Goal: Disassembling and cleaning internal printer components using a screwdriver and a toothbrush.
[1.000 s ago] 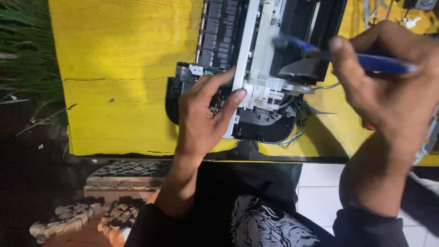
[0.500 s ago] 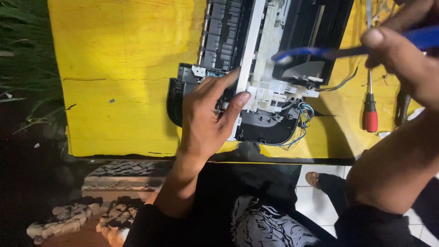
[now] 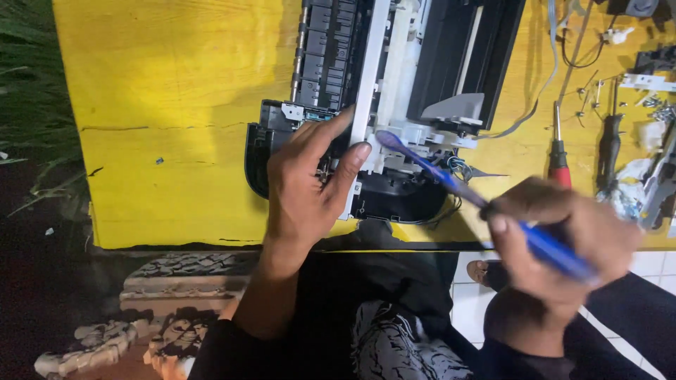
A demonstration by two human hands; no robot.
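A dismantled black-and-grey printer (image 3: 394, 105) lies open on a yellow table, its near end overhanging the table's front edge. A blue toothbrush (image 3: 451, 184) slants across it, head apparently touching the white plastic parts near the printer's middle.

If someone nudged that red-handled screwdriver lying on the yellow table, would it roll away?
Probably a little. The red-handled screwdriver looks round and slim, so it may roll sideways on the flat yellow table. It likely would not go far: another dark-handled tool and small loose parts lie close beside it. It seems stiff and light enough to lift with one hand.
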